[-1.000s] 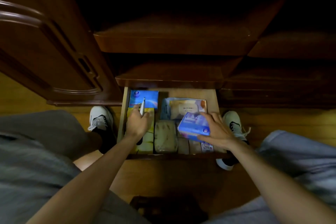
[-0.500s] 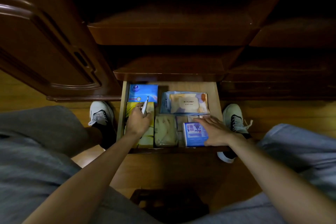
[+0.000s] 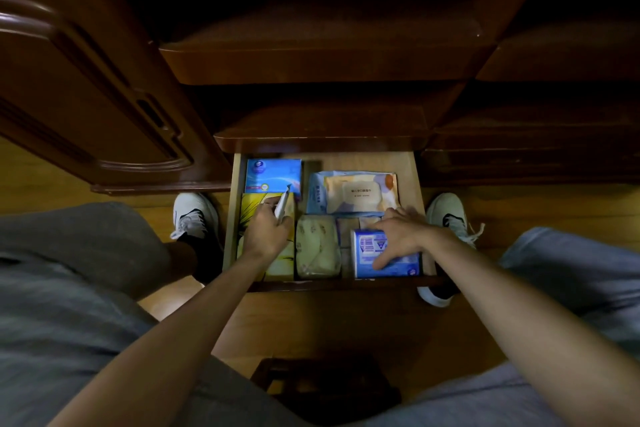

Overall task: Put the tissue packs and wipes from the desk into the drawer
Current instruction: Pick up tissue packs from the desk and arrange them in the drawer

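The open wooden drawer point(image 3: 419, 184) holds several packs. A blue tissue pack point(image 3: 273, 174) lies at its back left, a yellow pack point(image 3: 282, 265) in front of it, a beige pack point(image 3: 318, 246) in the middle, and a pale wipes pack point(image 3: 356, 191) at the back right. My left hand point(image 3: 268, 229) rests over the yellow pack and grips a small white flat pack point(image 3: 283, 205) standing on edge. My right hand point(image 3: 398, 236) presses flat on a blue-and-white tissue pack point(image 3: 367, 253) lying in the front right corner.
Dark wooden desk shelves point(image 3: 325, 62) overhang the drawer. An open cabinet door point(image 3: 86, 97) stands at the left. My white shoes point(image 3: 194, 215) flank the drawer on the wooden floor, my knees at both sides. A dark stool edge point(image 3: 322, 381) shows below.
My right hand lowered the blue-and-white tissue pack from above the drawer into its front right corner and now lies flat on it. My left hand stayed put with the white pack.
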